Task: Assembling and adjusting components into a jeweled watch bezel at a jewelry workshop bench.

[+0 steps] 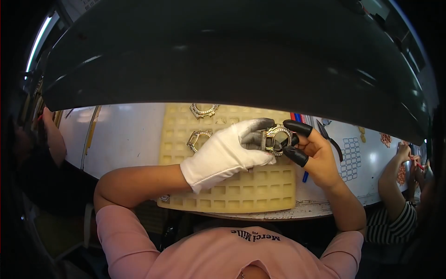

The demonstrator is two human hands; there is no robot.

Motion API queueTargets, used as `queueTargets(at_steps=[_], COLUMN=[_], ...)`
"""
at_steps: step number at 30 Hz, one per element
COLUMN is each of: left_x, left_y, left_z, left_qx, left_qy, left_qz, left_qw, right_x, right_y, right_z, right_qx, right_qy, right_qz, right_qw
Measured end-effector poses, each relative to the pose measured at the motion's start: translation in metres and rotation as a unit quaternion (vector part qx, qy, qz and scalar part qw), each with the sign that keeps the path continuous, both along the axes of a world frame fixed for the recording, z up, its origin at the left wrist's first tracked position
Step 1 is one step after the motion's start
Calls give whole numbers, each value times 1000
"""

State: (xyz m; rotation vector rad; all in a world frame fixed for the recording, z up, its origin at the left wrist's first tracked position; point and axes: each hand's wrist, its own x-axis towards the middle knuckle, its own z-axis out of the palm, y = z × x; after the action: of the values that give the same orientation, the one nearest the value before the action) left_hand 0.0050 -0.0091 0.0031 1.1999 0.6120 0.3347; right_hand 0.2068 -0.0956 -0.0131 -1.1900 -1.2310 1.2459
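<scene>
Between my two hands is a watch case (277,140), a metal ring set with small sparkling stones. My left hand (232,147), in a white glove with dark, soiled fingertips, grips its left side. On the right side, my right hand (309,149) pinches it with thumb and fingers in black finger cots. Both hands are above a pale yellow tray (232,203) with rows of square pockets. A second watch case (204,110) lies on the tray's far part, its top cut off by the dark panel. Another watch case (199,139) sits partly behind my left glove.
A large dark panel (232,60) hangs over the white table (125,135). Right of the tray are pliers (331,139), a blue pen (305,176) and a sheet of blue-bordered labels (350,158). Other people's arms show at far left (55,137) and far right (392,186).
</scene>
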Motion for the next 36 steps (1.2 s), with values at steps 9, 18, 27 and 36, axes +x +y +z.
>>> queueTargets(at_steps=[9,18,27,36], left_x=[-1,2,7,6], left_y=[-2,-1,-5,0], left_z=[6,3,-9,0], left_qx=[14,-14,73,-26], left_qy=[37,-42,4,8], left_qz=[0,47,13,8], left_qw=[999,998,997,1000], right_x=[-6,5,-1,-6], right_y=[-8,2,-6,-3], right_z=[-2,-5,-10,-1], right_qx=[67,-38,-11,59], right_qy=[-159,32,64,-166], right_qz=[10,-32,-26,-33], right_qw=[985,998,998,984])
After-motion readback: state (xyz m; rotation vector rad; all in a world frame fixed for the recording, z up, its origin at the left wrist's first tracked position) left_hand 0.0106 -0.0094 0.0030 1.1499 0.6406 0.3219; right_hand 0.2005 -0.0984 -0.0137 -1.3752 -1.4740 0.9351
